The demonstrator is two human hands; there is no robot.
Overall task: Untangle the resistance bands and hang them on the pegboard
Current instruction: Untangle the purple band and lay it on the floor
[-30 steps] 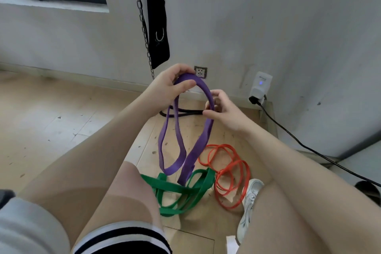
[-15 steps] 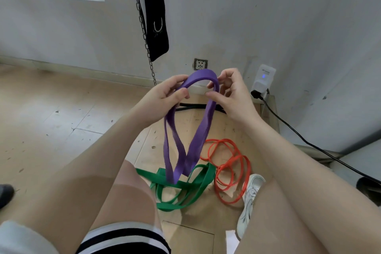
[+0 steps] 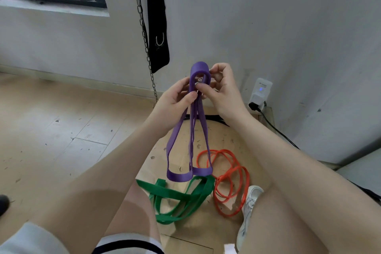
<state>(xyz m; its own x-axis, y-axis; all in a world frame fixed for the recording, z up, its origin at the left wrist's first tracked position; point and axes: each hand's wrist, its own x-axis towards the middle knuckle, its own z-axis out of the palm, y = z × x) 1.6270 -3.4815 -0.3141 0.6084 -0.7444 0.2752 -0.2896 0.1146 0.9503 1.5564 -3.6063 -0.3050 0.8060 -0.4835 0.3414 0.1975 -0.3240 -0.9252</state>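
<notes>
Above the floor, near the wall, I am holding the purple band (image 3: 191,130) folded double: my left hand (image 3: 175,101) and right hand (image 3: 222,90), wider apart a second ago, are now pinching its top together, so it is hanging free of the green band (image 3: 181,198) and orange band (image 3: 228,181), and no pegboard is showing

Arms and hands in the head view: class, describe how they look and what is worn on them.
Both forearms are bare. The left hand and right hand wear no gloves, and no rings or watch show. A light grey sleeve shows at the lower left.
</notes>
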